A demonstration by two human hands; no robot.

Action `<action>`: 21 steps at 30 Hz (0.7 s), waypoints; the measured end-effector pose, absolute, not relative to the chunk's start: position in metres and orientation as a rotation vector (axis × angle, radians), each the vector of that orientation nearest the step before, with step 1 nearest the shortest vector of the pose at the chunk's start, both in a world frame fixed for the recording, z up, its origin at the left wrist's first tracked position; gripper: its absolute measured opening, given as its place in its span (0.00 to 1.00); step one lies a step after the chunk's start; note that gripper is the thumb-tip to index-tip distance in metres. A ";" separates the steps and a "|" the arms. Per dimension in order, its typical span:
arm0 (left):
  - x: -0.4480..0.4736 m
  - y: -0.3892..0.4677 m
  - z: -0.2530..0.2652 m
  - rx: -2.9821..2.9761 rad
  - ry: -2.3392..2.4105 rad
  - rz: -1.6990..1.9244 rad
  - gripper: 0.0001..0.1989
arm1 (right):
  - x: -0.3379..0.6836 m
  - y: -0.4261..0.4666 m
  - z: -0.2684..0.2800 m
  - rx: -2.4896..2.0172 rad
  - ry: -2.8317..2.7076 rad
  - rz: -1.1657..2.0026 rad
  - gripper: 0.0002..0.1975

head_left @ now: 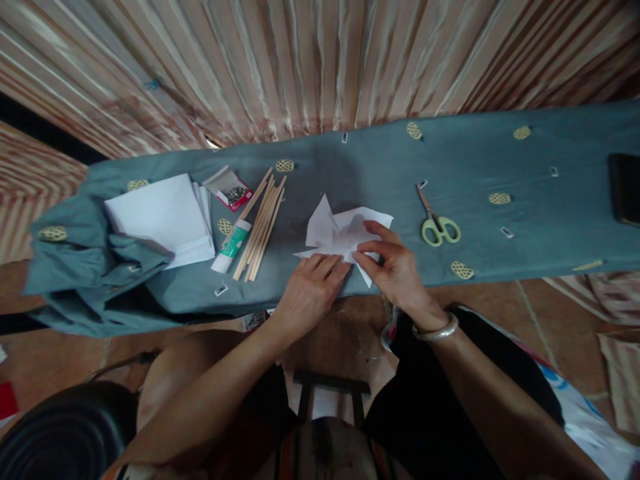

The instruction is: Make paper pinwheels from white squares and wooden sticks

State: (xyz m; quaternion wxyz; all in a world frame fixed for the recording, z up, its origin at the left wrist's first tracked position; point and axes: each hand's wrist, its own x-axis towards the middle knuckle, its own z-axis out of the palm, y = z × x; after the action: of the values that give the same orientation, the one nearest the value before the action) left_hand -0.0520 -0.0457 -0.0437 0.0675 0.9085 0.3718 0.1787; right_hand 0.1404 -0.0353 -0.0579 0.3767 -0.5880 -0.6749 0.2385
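A white paper pinwheel [325,230] with cut, folded points lies on the cloth in front of me. My left hand [315,283] is closed at its near edge, fingertips pressing and holding the paper. At the paper's middle, the thumb and index finger of my right hand [390,263] are pinched together on a fold; anything small between them is hidden. Green-handled scissors [439,230] lie to the right of the pinwheel. On its left are several wooden sticks [263,227] and a white and green glue stick [232,247].
A stack of white paper [160,217] lies at the left, partly under bunched cloth. Near it is an open red and white box [230,190] of small metal pins or clips. A dark phone-like object [625,189] rests at the right end. Pleated curtains [320,67] hang behind the cloth-covered surface [480,160].
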 end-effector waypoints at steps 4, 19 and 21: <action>-0.053 -0.046 -0.048 2.693 1.106 0.577 0.13 | 0.136 -0.031 -0.061 -1.539 -1.742 0.556 0.04; -0.053 -0.043 -0.050 2.468 1.119 0.621 0.13 | 0.129 -0.030 -0.065 -1.602 -1.775 0.473 0.05; -0.054 -0.043 -0.051 2.469 1.124 0.631 0.14 | 0.129 -0.030 -0.065 -1.602 -1.777 0.451 0.05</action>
State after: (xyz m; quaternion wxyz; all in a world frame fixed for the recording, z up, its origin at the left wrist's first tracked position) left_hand -0.0537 -0.0430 -0.0505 0.1774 0.8724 0.3973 0.2228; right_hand 0.1285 -0.0304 -0.0646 0.3460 -0.6173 -0.6849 0.1737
